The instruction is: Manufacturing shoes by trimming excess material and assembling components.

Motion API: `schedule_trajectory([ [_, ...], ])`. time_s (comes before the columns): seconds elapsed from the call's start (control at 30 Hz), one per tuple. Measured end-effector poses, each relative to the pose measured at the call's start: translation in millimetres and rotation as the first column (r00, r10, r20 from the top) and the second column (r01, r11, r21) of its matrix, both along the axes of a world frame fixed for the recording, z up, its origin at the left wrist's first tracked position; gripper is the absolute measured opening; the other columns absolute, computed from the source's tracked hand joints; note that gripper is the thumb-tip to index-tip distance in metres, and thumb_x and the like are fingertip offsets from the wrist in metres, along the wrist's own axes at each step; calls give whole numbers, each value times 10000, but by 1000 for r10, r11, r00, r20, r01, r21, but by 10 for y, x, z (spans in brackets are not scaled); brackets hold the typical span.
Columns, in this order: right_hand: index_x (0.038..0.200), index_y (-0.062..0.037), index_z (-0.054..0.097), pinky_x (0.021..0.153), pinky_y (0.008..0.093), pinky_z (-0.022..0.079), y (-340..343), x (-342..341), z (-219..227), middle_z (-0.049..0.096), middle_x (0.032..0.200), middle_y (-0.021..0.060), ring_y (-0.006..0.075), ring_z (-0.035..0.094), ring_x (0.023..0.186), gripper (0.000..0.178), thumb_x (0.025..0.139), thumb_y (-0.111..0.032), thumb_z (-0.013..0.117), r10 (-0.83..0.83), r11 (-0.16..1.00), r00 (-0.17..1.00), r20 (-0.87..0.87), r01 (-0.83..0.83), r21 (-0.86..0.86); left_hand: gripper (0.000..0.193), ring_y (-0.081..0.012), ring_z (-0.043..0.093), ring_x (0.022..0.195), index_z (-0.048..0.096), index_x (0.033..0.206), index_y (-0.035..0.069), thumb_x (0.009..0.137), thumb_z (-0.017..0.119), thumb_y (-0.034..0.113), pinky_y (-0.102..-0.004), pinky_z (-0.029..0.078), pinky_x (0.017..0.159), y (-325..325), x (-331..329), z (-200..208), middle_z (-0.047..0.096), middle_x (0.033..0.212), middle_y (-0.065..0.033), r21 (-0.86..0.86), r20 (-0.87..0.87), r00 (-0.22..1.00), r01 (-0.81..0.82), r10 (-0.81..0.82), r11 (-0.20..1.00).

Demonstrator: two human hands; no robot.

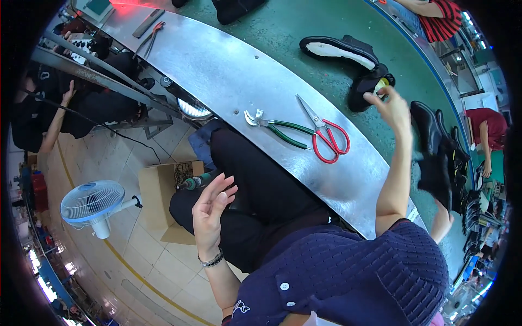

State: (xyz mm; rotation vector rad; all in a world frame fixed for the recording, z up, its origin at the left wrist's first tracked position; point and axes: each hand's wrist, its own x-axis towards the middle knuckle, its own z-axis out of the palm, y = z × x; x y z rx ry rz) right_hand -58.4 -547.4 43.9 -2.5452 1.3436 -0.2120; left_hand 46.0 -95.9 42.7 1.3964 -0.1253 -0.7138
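Note:
My right hand (392, 111) is over the green conveyor surface, its fingers loosely bent and apart. Its fingertips are at a black shoe (360, 93) with a yellow patch inside; whether they touch it I cannot tell. Above my lap on the left, my left hand (211, 212) is raised, empty, with fingers curved and apart from the thumb. Between the hands, on the shiny metal ledge (217, 81), lie pincers (288, 130) with green handles. Scissors (329, 136) with red handles lie against them. Beyond the shoe, another black shoe (340, 50) lies tipped, its pale sole showing.
Black boots (432, 146) stand on the right, near another person's hand (441, 221). Red-handled pliers (154, 38) and a flat file-like tool (148, 23) lie at the ledge's far end. On the left are a cardboard box (155, 190), a green cylindrical tool (196, 181) and a fan (92, 204).

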Motion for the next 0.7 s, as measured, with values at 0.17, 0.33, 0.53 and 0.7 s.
schedule_trajectory([
  [0.17,911,-49,638,644,370,485,29,-96,-260,653,739,145,243,636,671,351,829,-380,722,17,994,909,417,28,-101,436,-217,617,1104,499,1349,-13,958,592,154,-307,481,938,-37,-21,34,603,1267,-161,-28,8,999,39,-39,999],
  [0.33,773,-78,578,511,195,247,-52,-222,498,449,674,-91,10,346,581,227,914,-223,682,123,984,579,806,-175,-24,508,-214,608,1126,498,1361,5,900,667,134,-314,468,961,-32,-44,135,605,1269,-149,83,141,984,100,-111,991],
  [0.53,892,-66,630,475,169,207,1090,-57,1499,551,699,-95,-25,378,534,69,881,-125,666,4,771,456,890,-568,288,872,-282,455,1308,379,1454,40,713,823,158,-362,369,1070,-655,-9,338,425,1460,-169,206,614,656,403,-438,892],
  [0.7,844,-40,640,459,181,249,1800,549,1344,554,622,-89,-20,412,510,97,859,-111,705,54,258,513,857,-836,485,1013,-328,380,1359,246,1504,27,682,825,149,-379,302,1114,-625,-91,237,352,1485,-196,56,688,650,395,-322,917],
])
